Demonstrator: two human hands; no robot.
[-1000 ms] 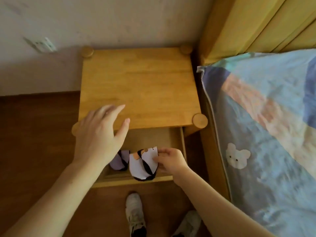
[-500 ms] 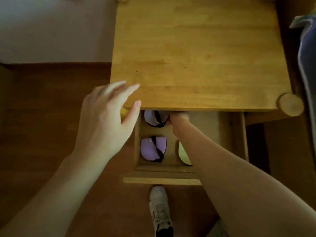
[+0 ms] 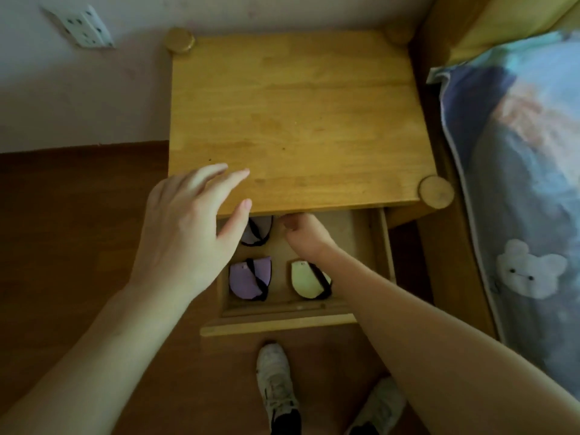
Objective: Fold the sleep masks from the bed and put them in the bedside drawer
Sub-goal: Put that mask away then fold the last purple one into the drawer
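The bedside drawer (image 3: 276,324) is pulled out under the wooden nightstand top (image 3: 295,120). Three folded sleep masks with black straps lie inside. A pale lilac-white mask (image 3: 258,232) is at the back left, a purple mask (image 3: 246,279) at the front left, and a pale yellow mask (image 3: 305,282) at the front right. My right hand (image 3: 303,235) is inside the drawer at the back, just right of the pale mask, fingers curled with nothing visible in them. My left hand (image 3: 188,227) hovers open over the nightstand's front left corner and hides that side of the drawer.
The bed (image 3: 521,189) with a patterned blue cover and a bear print runs along the right, close to the nightstand. Two white shoes (image 3: 276,384) stand on the brown wooden floor just before the drawer. A wall socket (image 3: 83,26) is at the upper left.
My right hand carried a white mask into the back of the drawer, left it at the back left and drew slightly to the right. My left hand stayed hovering.
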